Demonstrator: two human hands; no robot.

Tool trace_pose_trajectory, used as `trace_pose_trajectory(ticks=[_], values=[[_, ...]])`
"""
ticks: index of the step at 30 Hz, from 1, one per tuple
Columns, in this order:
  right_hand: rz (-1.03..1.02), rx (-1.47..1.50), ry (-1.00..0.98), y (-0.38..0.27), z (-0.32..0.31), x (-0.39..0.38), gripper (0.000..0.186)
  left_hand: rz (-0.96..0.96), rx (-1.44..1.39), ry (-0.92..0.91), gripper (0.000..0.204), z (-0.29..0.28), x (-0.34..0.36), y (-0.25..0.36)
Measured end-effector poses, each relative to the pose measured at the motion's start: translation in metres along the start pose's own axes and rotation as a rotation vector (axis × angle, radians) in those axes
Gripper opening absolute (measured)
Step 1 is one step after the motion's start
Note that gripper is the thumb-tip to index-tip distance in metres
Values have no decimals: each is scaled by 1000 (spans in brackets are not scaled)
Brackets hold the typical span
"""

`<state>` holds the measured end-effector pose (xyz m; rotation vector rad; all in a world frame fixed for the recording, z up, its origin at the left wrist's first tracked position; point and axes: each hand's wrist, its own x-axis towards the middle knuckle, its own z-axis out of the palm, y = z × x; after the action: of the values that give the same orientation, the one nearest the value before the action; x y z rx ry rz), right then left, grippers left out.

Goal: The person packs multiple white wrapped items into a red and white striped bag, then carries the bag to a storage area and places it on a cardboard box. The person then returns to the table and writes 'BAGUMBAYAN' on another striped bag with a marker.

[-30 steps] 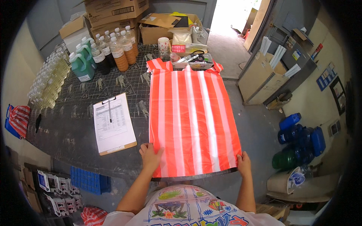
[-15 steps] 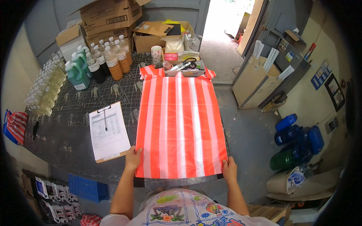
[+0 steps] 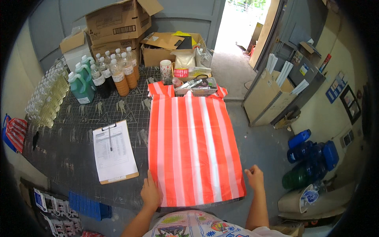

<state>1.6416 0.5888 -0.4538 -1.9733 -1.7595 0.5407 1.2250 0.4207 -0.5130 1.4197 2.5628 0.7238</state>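
A flat stack of orange-and-white striped plastic bags (image 3: 195, 150) lies lengthwise on the dark table, handles at the far end. My left hand (image 3: 151, 192) rests at its near left edge with fingers stretched along the plastic. Off the right side, apart from the bags, my right hand (image 3: 256, 176) hangs with its fingers curled in and nothing visible in them. To the left lies a clipboard (image 3: 118, 178) holding a printed sheet (image 3: 114, 158) and a pen (image 3: 111, 143). The bag handles touch a tray (image 3: 211, 83) containing scissors (image 3: 200, 79).
Bottles of brown liquid (image 3: 119, 81), green jugs (image 3: 81, 93) and clear bottles (image 3: 47, 100) stand at the far left. A patterned cup (image 3: 166, 69) and cardboard boxes (image 3: 118, 23) are behind. Rightward, a carton with white rolls (image 3: 264, 94) and blue containers (image 3: 304, 148) stand on the floor.
My right hand has let go of the near right corner and moved off to the right. My left hand has shifted onto the near left edge, its fingers straightened. The view has tilted up slightly.
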Motion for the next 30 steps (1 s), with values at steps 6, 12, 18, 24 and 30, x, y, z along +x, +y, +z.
trace_pose_trajectory(ticks=[6, 12, 18, 24, 30], values=[[-436, 55, 86, -81, -3, 145, 19, 182, 190, 55, 74, 0, -22, 5], [-718, 103, -7, -186, 61, 263, 11, 77, 166, -18, 68, -5, -32, 4], [-791, -367, 93, -228, 134, 366, 30, 60, 132, -33, 67, -10, -36, 4], [-478, -517, -104, -256, 162, 415, 42, 75, 103, -6, 65, -12, -41, 0], [-528, -597, -239, -270, 149, 418, 44, 60, 112, 9, 67, -8, -45, -2]])
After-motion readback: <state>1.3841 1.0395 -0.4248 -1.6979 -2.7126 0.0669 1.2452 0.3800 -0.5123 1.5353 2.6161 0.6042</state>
